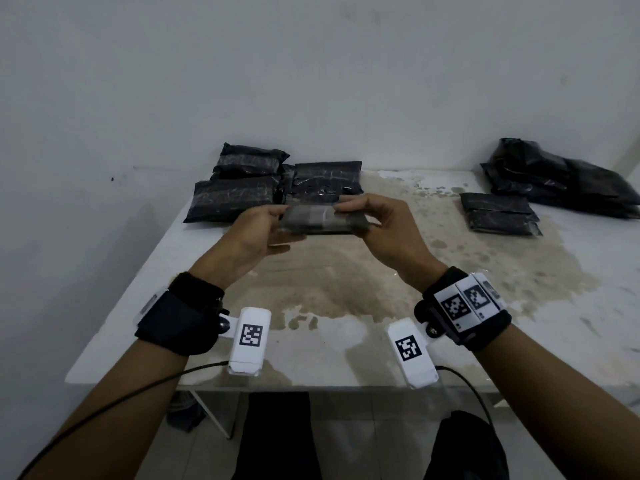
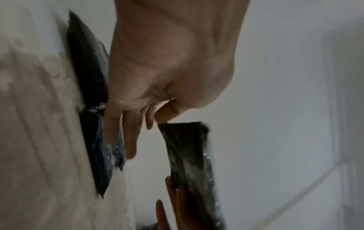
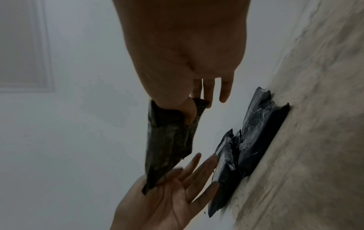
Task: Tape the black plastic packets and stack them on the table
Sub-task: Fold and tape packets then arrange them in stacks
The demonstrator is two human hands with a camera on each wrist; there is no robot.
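A black plastic packet [image 1: 318,221] with shiny tape across it hangs in the air above the table's middle, held level between both hands. My left hand [image 1: 277,221] pinches its left end between thumb and forefinger, with the other fingers [image 2: 130,140] straight. My right hand [image 1: 346,211] pinches the right end, thumb [image 3: 190,112] on the near face and fingers behind. The packet [image 2: 189,155] is blurred in the left wrist view. Several taped packets [image 1: 242,192] lie at the back left of the table.
The white table [image 1: 346,355] has a worn brown patch in the middle. A loose pile of black packets [image 1: 561,181] sits at the back right by the wall, with two more packets [image 1: 498,213] in front of it. The wall stands close behind.
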